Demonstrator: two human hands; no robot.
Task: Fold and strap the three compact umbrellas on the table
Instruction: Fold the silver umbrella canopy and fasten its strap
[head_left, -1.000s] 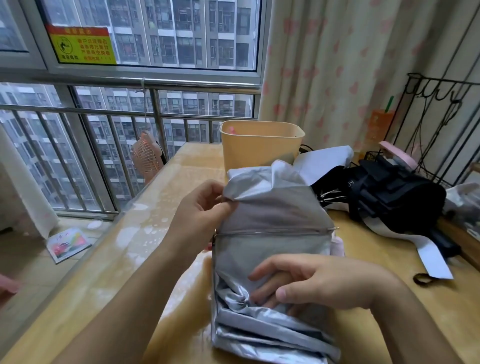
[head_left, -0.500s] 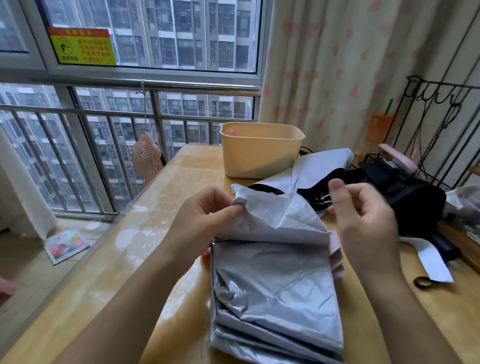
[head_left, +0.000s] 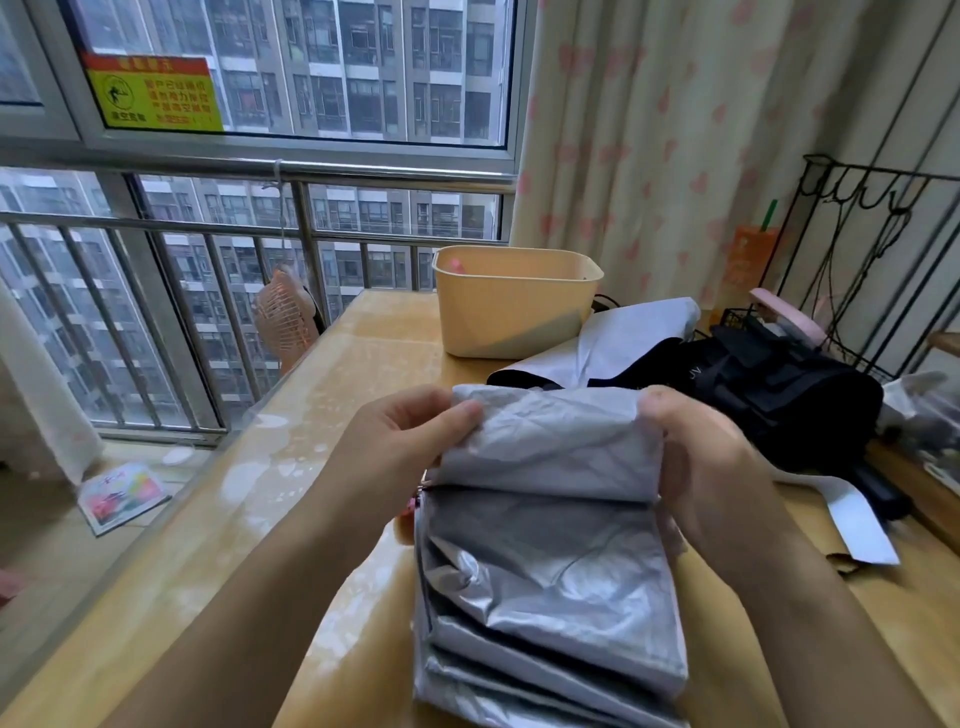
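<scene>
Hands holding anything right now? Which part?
Both pinch the top fabric flap of the silver umbrella: left hand at its left corner, right hand at its right corner.

Silver umbrella (head_left: 550, 571) — near end off-frame; right hand (head_left: 711, 467) — fingertips behind the fabric

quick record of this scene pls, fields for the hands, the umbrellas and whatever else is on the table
surface: wooden table beside a window
in work: silver umbrella, canopy lying in flat pleats, no strap round it
left hand: pinches the top flap at its left corner
right hand: grips the flap's right edge
flap state: raised off the stack, spread between both hands
behind: black umbrella, bundled
far end: yellow bin
</scene>
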